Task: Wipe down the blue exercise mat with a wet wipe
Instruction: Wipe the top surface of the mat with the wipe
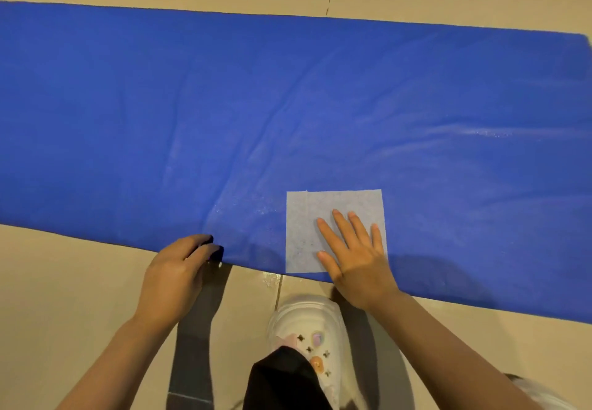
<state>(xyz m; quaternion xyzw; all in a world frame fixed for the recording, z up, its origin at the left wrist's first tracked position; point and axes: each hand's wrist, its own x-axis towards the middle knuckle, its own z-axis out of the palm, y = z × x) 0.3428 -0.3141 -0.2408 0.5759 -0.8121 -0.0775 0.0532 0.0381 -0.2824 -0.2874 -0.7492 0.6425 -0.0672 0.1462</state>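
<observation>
A long blue exercise mat (pixel 288 105) lies flat across the floor, running from the left edge to the right edge of the view. A square white wet wipe (pixel 307 217) is spread flat on the mat near its front edge. My right hand (pixel 355 252) presses on the wipe with straight, spread fingers. My left hand (pixel 179 268) grips the mat's front edge to the left of the wipe, its fingers curled over the edge. Wet sheen shows on the mat left of the wipe and at the right.
The mat lies on a beige tiled floor (pixel 80 281) with grout lines. A white clog with charms (pixel 307 329) and a black trouser leg (pixel 285 381) are directly below the wipe, just off the mat's front edge.
</observation>
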